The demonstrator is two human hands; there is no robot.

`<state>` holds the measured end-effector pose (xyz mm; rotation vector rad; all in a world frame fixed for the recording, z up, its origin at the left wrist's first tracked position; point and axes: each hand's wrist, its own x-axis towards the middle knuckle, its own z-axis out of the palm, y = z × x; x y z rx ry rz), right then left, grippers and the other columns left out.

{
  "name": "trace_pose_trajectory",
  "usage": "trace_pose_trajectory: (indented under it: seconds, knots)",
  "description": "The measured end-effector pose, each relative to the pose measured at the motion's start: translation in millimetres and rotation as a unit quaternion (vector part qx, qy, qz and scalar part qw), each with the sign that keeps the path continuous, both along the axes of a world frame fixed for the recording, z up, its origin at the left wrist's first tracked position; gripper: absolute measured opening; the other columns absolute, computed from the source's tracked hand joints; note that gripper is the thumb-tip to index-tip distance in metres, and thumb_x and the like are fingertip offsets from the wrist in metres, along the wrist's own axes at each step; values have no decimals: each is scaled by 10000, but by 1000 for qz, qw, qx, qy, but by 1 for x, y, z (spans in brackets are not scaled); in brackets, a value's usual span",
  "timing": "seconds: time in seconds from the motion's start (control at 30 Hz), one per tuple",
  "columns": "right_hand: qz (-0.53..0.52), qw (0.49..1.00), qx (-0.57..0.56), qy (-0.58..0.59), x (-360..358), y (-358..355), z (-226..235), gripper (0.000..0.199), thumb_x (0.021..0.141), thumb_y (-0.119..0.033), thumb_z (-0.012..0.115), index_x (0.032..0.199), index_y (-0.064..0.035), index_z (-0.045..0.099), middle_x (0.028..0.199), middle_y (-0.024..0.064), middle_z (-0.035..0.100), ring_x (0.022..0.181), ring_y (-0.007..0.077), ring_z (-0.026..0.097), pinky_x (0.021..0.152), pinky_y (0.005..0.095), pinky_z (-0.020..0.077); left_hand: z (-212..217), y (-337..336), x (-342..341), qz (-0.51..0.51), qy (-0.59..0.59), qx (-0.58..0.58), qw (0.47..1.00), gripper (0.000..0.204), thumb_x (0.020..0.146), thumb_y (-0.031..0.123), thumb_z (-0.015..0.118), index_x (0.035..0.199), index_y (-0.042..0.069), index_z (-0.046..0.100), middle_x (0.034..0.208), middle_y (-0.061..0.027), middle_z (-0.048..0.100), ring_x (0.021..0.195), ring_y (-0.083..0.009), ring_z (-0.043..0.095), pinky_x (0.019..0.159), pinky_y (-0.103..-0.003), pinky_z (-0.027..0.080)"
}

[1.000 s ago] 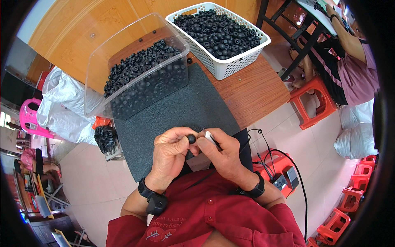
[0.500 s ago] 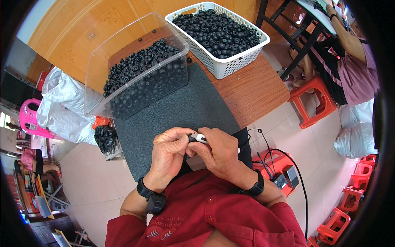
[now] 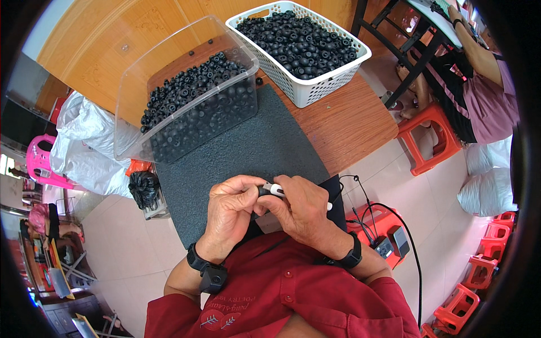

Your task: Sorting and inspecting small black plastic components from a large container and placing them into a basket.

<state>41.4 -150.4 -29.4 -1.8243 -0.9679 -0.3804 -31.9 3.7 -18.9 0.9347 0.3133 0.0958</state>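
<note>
Close together over the near edge of the dark mat (image 3: 242, 149), both hands work in front of my red shirt. My left hand (image 3: 232, 205) pinches a small black ring-like piece (image 3: 262, 191), mostly covered by the fingers. In my right hand (image 3: 303, 207) is a small white-handled cutting tool (image 3: 276, 190), its metal tip against the black piece. The tool's other white end pokes out beside the right palm. Beyond the hands stands a clear plastic bin (image 3: 121, 107), part filled with black ring-like pieces (image 3: 197, 84).
A white perforated basket (image 3: 315, 90), heaped with similar pieces, stands on the wooden table (image 3: 360, 127). A red stool (image 3: 375, 225) with cables and black boxes is at the right. White sacks (image 3: 90, 135) lie at the left. Another person's arm (image 3: 479, 56) is at the upper right.
The white tool has shifted and turned very slightly in my right hand. Both hands otherwise stay in the same place.
</note>
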Motion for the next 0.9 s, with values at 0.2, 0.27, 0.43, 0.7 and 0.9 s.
trace_pose_trajectory:
  seconds: [0.2, 0.27, 0.43, 0.7, 0.9]
  knots:
    - [-10, 999, -11, -42, 1, -2, 1, 358, 869, -327, 722, 916, 5, 597, 649, 84, 495, 540, 236, 530, 476, 339, 415, -1, 0, 0, -7, -11, 3, 1000, 191, 916, 75, 661, 1037, -72, 681, 880, -125, 698, 632, -136, 619, 625, -254, 521]
    - [-20, 998, -10, -58, 2, -2, -1, 358, 876, -330, 713, 911, 7, 598, 641, 82, 489, 533, 233, 530, 472, 336, 417, 0, -2, 0, -7, -9, 9, 1000, 196, 917, 78, 661, 1038, -74, 679, 876, -125, 697, 641, -139, 621, 624, -257, 520]
    - [-21, 997, -31, -62, 2, -3, -2, 350, 893, -334, 692, 896, 4, 602, 625, 77, 485, 521, 228, 528, 460, 329, 419, -5, -4, 0, -2, 0, 7, 1000, 210, 914, 103, 666, 1031, -71, 673, 868, -126, 688, 667, -153, 621, 618, -273, 511]
    - [31, 996, -36, -77, -3, -3, -2, 303, 902, -304, 684, 821, -31, 580, 603, 67, 475, 501, 240, 517, 458, 344, 420, -4, -4, 0, -38, 18, -27, 999, 237, 935, 138, 648, 1026, -80, 667, 913, -119, 688, 734, -160, 653, 641, -262, 530]
    - [67, 958, 135, 245, -6, -5, -1, 264, 929, -261, 689, 880, -13, 611, 692, 75, 622, 621, 152, 616, 526, 273, 460, -1, -7, 3, -25, -32, -8, 999, 265, 872, 172, 727, 1019, -42, 674, 893, -102, 676, 731, -180, 635, 679, -311, 526]
